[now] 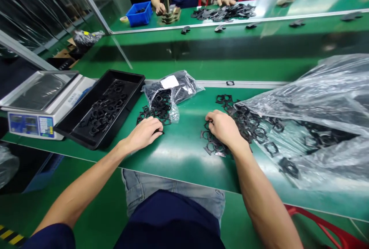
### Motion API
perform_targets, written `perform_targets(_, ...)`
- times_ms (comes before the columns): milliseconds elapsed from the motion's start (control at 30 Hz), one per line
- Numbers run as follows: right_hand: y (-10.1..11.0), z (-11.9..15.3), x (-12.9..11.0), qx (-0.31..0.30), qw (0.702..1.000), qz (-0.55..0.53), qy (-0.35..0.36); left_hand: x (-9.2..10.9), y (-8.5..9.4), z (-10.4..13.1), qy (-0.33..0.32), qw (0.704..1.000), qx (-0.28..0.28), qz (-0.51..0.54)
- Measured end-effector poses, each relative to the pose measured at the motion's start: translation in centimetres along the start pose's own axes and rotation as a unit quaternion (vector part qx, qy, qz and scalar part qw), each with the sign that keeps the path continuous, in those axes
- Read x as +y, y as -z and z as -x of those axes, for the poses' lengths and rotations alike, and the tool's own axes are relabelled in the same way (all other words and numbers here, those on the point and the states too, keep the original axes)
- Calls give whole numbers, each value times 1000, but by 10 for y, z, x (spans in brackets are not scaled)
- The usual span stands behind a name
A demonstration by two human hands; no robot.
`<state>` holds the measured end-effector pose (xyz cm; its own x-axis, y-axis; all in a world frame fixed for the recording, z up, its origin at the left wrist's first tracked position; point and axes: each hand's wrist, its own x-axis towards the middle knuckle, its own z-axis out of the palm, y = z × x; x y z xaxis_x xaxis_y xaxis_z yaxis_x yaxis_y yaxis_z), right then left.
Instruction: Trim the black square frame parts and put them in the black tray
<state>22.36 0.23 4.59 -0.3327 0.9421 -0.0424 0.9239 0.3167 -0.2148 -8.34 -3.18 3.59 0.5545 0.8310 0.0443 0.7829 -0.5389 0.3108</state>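
My left hand (146,133) is at the near edge of a small pile of black ring-shaped parts (160,105) that spills from a clear bag with a white label (184,85). Its fingers are curled together, and a bit of black shows at the fingertips. On the right, my right hand (223,126) rests over a larger heap of the same black parts (253,126), its fingers bent down onto them. What those fingertips pinch, if anything, is hidden. Part of this heap lies in and around a large open clear plastic bag (317,91).
Left of my hands, a black tray (135,78) holds more black parts, beside a weighing scale (31,124). Beyond a metal rail, curved dark pieces (220,28) lie on a green surface. Across from me, a person's hands are near a dark pile (225,12) and a blue bin (139,14).
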Motion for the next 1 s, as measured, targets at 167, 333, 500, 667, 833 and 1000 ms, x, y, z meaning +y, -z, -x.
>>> perform_targets(167,-8,-3,2,50,998,-36,-6,22,2,-13,30,983,42,176)
perform_targets(333,-11,-8,1,128,946,-297,-14,40,-11,-49,-19,968,91,231)
perform_targets(500,-12,-8,-7,76,793,-601,-58,49,-33,-77,-139,959,154,194)
perform_targets(667,-17,-8,-17,20,733,-675,-83,48,-49,-83,-103,920,234,297)
perform_targets(833,-15,-2,-30,80,822,-564,-13,41,-58,-77,2,867,235,439)
perform_targets(1000,-18,5,-39,140,828,-540,-58,43,-60,-71,40,836,253,484)
